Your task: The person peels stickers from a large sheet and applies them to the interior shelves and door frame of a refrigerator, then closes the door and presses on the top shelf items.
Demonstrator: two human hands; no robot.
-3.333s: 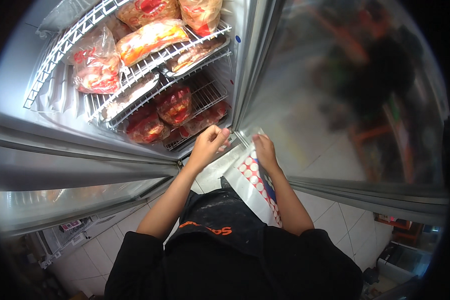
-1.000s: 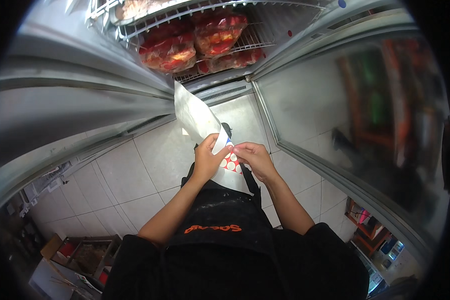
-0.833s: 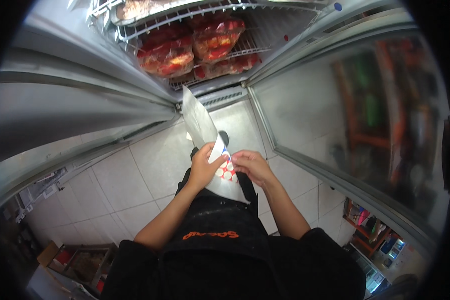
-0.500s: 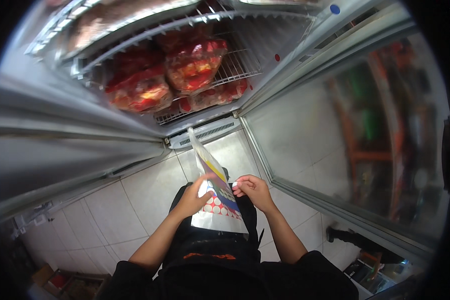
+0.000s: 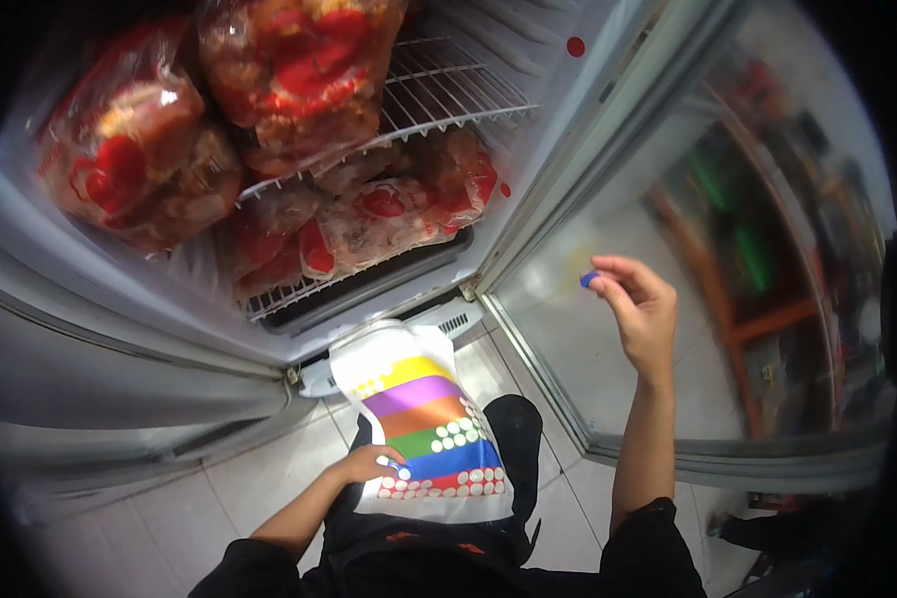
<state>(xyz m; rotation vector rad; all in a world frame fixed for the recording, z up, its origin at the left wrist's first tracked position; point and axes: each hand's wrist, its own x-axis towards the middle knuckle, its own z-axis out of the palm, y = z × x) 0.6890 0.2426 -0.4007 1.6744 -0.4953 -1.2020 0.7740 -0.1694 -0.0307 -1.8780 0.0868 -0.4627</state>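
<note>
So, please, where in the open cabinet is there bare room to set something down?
The upper visible wire shelf shows bare wires at right, between the right large bag and the cabinet's right wall; its left is crowded by that bag and the left large bag. More bags crowd the lower rack. In front, the striped sheet and left hand occupy space.

In front of me, a white wire shelf [image 5: 453,85] carries two plump clear bags of meat with red marks: the left bag [image 5: 135,149] bulges over the near edge, and the right bag [image 5: 294,80] stands just beside it, bare bars showing farther right. On the lower rack [image 5: 279,302] I see more red-marked bags [image 5: 379,204] lying packed side by side. Nearer, a colour-banded sheet [image 5: 434,424] spreads over my dark-clothed lap [image 5: 344,533]; how much rests there I cannot tell. Below me, the floor [image 5: 259,439] is pale tile with thin dark joints.
</note>
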